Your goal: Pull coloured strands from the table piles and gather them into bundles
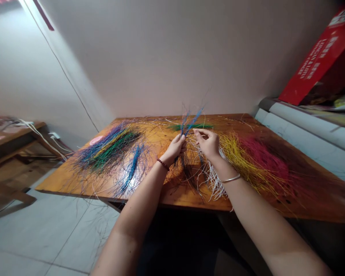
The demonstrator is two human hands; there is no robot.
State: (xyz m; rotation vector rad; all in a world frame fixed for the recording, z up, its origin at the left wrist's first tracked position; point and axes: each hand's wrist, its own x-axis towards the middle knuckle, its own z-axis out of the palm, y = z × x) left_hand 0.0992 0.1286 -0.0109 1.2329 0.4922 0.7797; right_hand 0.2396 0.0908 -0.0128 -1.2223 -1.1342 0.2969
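My left hand [176, 148] is closed round a bundle of thin blue wire-like strands [194, 119]. The strands fan out above the fist, and darker ends hang below it. Just to the right, my right hand [208, 145] is raised with thumb and forefinger pinched together. Whatever lies in that pinch is too fine to make out. White strands [215, 182] lie on the table under my right wrist. Behind both hands is a small heap of green strands [202, 126]. A separate blue bundle [134, 165] rests left of my left forearm.
The wooden table [56, 183] stands against a wall. A mixed purple, yellow and green pile [107, 147] covers its left part. Yellow strands [237, 153] and pink strands [266, 159] spread on the right. Beyond is a red box [316, 59]; white cables [44, 136] hang at left.
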